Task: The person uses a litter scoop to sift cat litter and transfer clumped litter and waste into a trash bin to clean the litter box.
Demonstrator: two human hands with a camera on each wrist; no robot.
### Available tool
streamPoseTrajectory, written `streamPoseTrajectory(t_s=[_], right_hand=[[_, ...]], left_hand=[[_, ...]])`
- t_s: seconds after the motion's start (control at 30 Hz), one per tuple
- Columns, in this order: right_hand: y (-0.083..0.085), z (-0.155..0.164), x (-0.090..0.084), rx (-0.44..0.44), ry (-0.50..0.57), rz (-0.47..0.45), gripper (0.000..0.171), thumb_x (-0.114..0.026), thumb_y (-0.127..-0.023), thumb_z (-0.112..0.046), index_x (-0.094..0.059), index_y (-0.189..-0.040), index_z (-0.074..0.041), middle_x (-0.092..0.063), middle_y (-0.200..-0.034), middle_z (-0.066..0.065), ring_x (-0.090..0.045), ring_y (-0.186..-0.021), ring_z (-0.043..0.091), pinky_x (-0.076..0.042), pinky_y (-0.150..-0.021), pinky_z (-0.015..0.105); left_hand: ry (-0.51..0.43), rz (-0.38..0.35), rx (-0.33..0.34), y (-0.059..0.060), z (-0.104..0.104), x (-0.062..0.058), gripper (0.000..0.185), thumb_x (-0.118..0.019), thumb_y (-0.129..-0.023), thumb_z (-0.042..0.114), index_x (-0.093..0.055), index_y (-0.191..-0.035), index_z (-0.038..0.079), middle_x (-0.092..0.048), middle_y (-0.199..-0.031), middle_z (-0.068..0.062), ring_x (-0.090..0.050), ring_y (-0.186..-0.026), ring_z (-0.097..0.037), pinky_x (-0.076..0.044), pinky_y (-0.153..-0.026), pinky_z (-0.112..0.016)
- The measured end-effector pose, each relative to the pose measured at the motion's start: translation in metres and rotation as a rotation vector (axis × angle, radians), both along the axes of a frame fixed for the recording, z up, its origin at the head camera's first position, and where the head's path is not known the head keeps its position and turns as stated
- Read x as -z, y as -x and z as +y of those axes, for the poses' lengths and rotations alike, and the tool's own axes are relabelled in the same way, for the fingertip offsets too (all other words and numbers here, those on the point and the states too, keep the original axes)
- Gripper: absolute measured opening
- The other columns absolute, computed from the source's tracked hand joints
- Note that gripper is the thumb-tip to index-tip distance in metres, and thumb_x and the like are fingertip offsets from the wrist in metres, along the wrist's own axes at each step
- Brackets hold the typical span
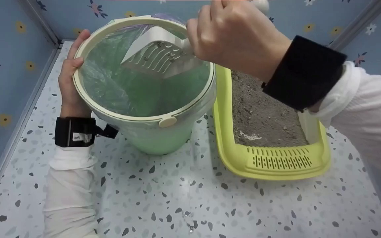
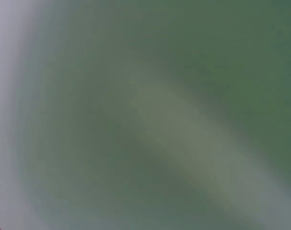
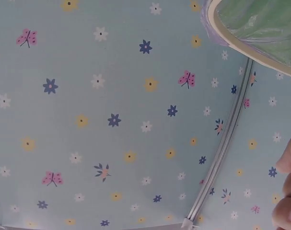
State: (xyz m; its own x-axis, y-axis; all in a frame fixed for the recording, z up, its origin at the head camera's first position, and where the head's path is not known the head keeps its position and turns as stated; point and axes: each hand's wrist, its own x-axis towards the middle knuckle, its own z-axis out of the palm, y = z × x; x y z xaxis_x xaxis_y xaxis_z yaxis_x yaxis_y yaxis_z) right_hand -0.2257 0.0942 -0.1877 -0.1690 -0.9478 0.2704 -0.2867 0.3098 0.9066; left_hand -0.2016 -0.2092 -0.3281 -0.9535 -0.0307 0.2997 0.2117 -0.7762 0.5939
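Only readable text I see: "left" on a small white tag on the black wrist strap point(image 1: 74, 131) of the left arm. Nothing legible on the bin point(image 1: 150, 138), litter tray point(image 1: 276, 162) or scoop point(image 1: 157, 53). The wrist views show no text either.

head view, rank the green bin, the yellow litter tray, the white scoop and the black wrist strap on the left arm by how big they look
1. green bin, though it sits nearer the camera
2. yellow litter tray, close behind, partly hidden by the right hand
3. white scoop
4. black wrist strap
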Motion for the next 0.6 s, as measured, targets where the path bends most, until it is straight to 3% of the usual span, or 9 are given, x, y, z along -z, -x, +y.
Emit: streamPoseTrajectory(t_s=[0.13,0.23,0.33,0.47,0.57,0.6], right_hand=[[0.000,0.005,0.001,-0.043,-0.010,0.008,0.035,-0.032,-0.089,0.007,-0.029,-0.060,-0.010,-0.024,-0.048,0.000,-0.025,-0.041,0.012,-0.017,-0.042,0.028],[0.000,0.012,0.002,-0.029,0.008,-0.029,0.035,-0.031,-0.092,0.005,-0.029,-0.061,-0.010,-0.024,-0.048,0.001,-0.026,-0.041,0.013,-0.018,-0.041,0.027],[-0.001,0.020,0.003,0.022,0.087,-0.170,0.034,-0.029,-0.092,0.004,-0.030,-0.061,-0.009,-0.026,-0.048,0.002,-0.027,-0.041,0.016,-0.017,-0.039,0.028],[-0.002,0.032,0.001,0.099,0.247,-0.428,0.038,-0.044,-0.096,-0.010,-0.032,-0.060,-0.010,-0.030,-0.047,0.003,-0.028,-0.041,0.018,-0.019,-0.039,0.031],[-0.003,0.040,0.001,0.169,0.329,-0.554,0.036,-0.055,-0.092,-0.016,-0.040,-0.061,-0.008,-0.036,-0.046,0.004,-0.030,-0.041,0.020,-0.020,-0.040,0.032],[-0.004,0.043,0.002,0.184,0.350,-0.582,0.031,-0.054,-0.090,-0.012,-0.042,-0.061,-0.008,-0.037,-0.046,0.005,-0.030,-0.041,0.020,-0.020,-0.041,0.032]], left_hand=[[0.009,-0.002,-0.005,-0.001,0.000,0.000,0.054,-0.019,-0.093,0.002,-0.035,-0.144,0.005,-0.032,-0.149,-0.014,-0.030,-0.137,-0.027,-0.029,-0.110,-0.037],[0.042,-0.003,-0.021,-0.002,0.001,0.000,0.054,-0.019,-0.093,0.003,-0.035,-0.145,0.006,-0.032,-0.149,-0.011,-0.028,-0.138,-0.026,-0.027,-0.111,-0.036],[0.052,-0.003,-0.026,-0.003,0.001,0.000,0.054,-0.018,-0.093,0.003,-0.035,-0.145,0.006,-0.033,-0.150,-0.010,-0.027,-0.139,-0.026,-0.025,-0.112,-0.036],[0.024,-0.001,-0.006,-0.004,-0.001,-0.001,0.055,-0.017,-0.093,0.002,-0.033,-0.145,0.006,-0.031,-0.150,-0.012,-0.025,-0.140,-0.027,-0.025,-0.112,-0.037],[0.016,0.003,0.002,-0.004,-0.003,0.000,0.055,-0.018,-0.093,0.002,-0.032,-0.145,0.006,-0.031,-0.150,-0.012,-0.025,-0.140,-0.027,-0.026,-0.112,-0.037],[0.017,0.004,0.001,-0.004,-0.004,0.000,0.055,-0.018,-0.093,0.002,-0.032,-0.146,0.006,-0.031,-0.151,-0.012,-0.025,-0.140,-0.027,-0.026,-0.112,-0.037]])
